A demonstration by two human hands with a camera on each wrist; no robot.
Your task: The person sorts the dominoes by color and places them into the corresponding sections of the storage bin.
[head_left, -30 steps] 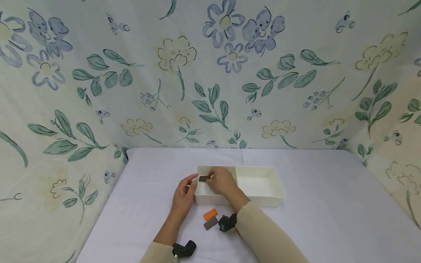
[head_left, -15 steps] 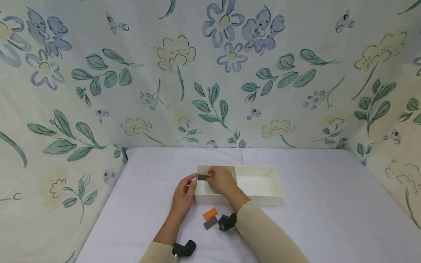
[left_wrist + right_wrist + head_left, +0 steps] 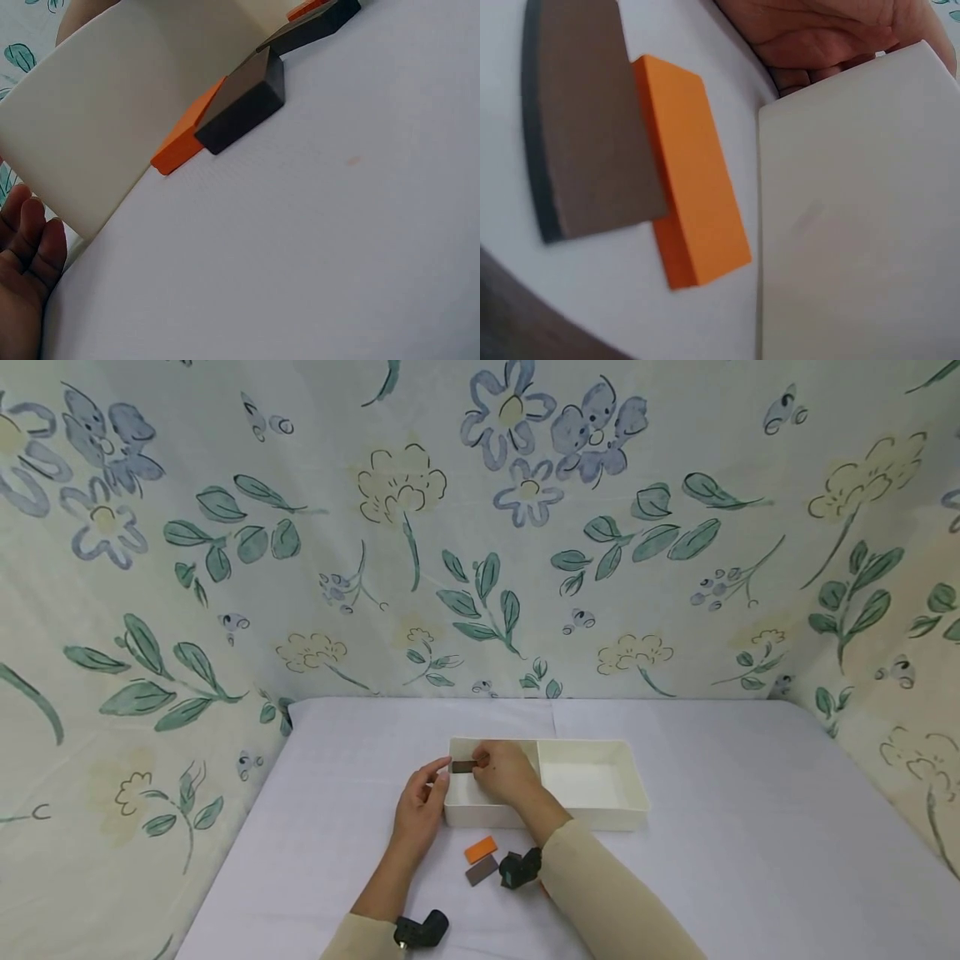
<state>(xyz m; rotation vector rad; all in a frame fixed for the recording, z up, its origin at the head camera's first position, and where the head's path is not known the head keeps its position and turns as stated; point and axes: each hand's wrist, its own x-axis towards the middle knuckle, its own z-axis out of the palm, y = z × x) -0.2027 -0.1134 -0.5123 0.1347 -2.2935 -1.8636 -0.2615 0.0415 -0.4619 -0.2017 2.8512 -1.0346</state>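
A white box with two compartments stands on the table. My right hand reaches into its left compartment and pinches one end of a dark brown rectangular block, which lies level along the far left part. The fingertips are partly hidden behind the back of the hand. At the box's left wall is my left hand, its fingers loosely extended and the index fingertip right at the rim. In the left wrist view, the left fingers lie beside the box's corner.
In front of the box lie an orange block and a brown block, side by side. Beyond them in the left wrist view are another dark block and an orange piece. A floral curtain hangs behind.
The dark brown block has shifted slightly left toward the compartment's left wall and straightened, with my right hand still pinching it. My left hand has stayed at the box's side.
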